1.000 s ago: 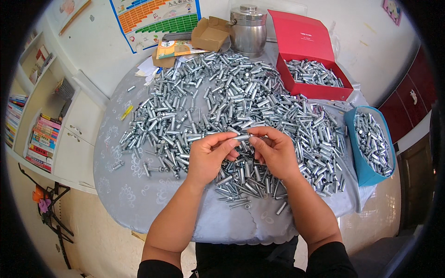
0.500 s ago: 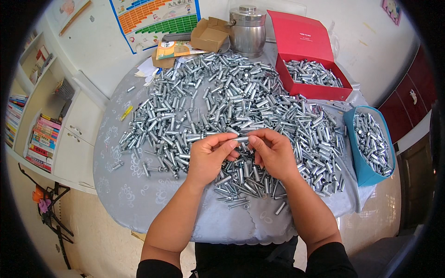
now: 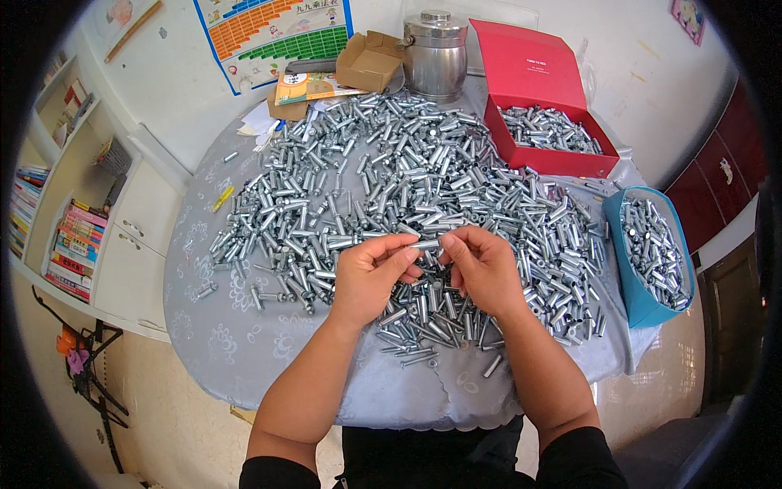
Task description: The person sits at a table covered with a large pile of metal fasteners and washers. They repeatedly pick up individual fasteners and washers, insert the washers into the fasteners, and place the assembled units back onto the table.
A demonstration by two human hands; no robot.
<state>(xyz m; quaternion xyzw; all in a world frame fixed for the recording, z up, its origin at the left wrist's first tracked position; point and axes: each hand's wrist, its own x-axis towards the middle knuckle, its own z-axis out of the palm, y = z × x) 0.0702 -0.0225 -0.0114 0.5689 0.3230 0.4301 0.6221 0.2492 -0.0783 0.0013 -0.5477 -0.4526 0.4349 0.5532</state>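
Over the near part of the pile, a silver expansion bolt (image 3: 425, 244) lies level between my two hands. My left hand (image 3: 368, 275) is closed, pinching its left end between thumb and forefinger. The fingertips of my right hand (image 3: 487, 273) are pinched together at its right end; whether a small part sits between them is too fine to make out. Beneath and around both hands spreads a large heap of similar metal bolts and sleeves (image 3: 440, 175).
A red lidded box (image 3: 562, 161) at the back right and a blue bin (image 3: 631, 269) at the right edge hold more bolts. Behind the heap stand a steel pot (image 3: 436, 61) and an open cardboard box (image 3: 368, 61). A yellow-handled tool (image 3: 222, 198) lies on the left.
My right hand's fingertips have shifted slightly to the right along the bolt, showing a little more of it. My left hand keeps its place.
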